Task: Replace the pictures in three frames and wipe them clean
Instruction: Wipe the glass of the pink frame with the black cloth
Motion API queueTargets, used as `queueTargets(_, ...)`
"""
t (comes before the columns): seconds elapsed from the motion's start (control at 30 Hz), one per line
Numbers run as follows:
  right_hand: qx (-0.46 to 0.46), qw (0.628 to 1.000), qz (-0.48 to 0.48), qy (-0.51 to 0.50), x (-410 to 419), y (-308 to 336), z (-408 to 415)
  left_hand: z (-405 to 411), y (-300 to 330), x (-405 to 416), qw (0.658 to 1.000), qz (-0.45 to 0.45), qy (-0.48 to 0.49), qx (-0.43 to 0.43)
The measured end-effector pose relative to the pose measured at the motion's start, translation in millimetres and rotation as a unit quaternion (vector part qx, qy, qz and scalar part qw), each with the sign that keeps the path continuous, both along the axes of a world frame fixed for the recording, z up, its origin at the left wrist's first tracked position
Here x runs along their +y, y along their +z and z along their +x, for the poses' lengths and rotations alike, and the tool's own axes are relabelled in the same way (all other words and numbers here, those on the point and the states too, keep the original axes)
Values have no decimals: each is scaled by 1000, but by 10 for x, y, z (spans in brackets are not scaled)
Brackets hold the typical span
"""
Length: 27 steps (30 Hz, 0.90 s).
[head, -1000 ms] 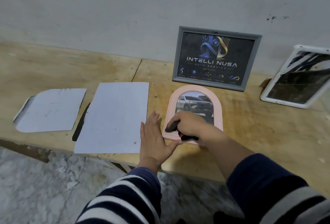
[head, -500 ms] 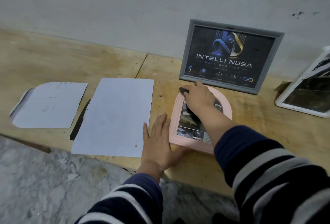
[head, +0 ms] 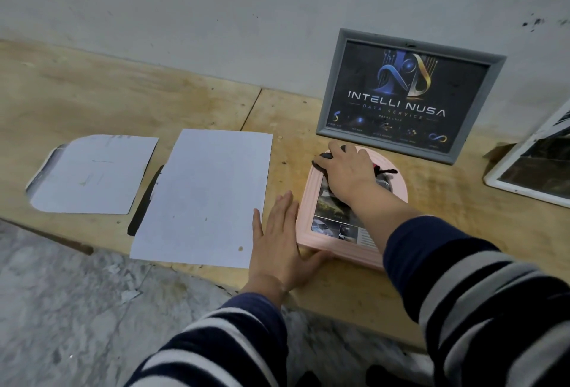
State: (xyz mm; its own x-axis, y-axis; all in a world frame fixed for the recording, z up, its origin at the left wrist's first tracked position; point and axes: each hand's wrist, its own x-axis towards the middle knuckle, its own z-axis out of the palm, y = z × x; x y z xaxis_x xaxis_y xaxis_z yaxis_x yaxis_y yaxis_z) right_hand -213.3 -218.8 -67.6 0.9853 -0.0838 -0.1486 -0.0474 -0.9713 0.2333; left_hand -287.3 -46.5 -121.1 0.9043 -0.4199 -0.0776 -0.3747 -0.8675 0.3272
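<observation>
A pink arched frame (head: 308, 201) lies flat on the wooden table (head: 123, 93) with a car picture in it. My right hand (head: 348, 174) presses a dark cloth (head: 324, 157) onto the frame's top end, fingers curled over the cloth. My left hand (head: 277, 241) lies flat on the table against the frame's left edge, thumb at its bottom corner. A grey frame (head: 410, 93) with a dark "Intelli Nusa" print leans on the wall behind. A white frame (head: 530, 170) leans at the far right, partly cut off.
Two white sheets lie face down left of the pink frame: a rectangular one (head: 203, 198) and an arched one (head: 92, 174). A dark strip (head: 145, 201) shows between them. The table's front edge runs just below the sheets, with marble floor (head: 77, 309) beneath.
My right hand has wiped the cloth from the frame's bottom edge up to its arched top. My left hand has stayed against the frame's left side.
</observation>
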Motion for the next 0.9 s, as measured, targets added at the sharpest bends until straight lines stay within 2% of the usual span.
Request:
queueTargets(0.23, 22, 999, -7, 38, 70, 18, -139, 0, -32, -3, 1000, -3, 11, -2)
queueTargets(0.7, 62, 992, 53, 98, 303, 53, -820, -38, -85, 34, 997, -42, 4, -58)
queueTargets(0.8, 87, 987, 91, 103, 344, 125, -946, -54, -74, 48, 997, -52, -9, -62)
queueTargets(0.9, 44, 982, 176, 58, 244, 226, -1091, -87, -62, 70, 993, -100, -10, -61)
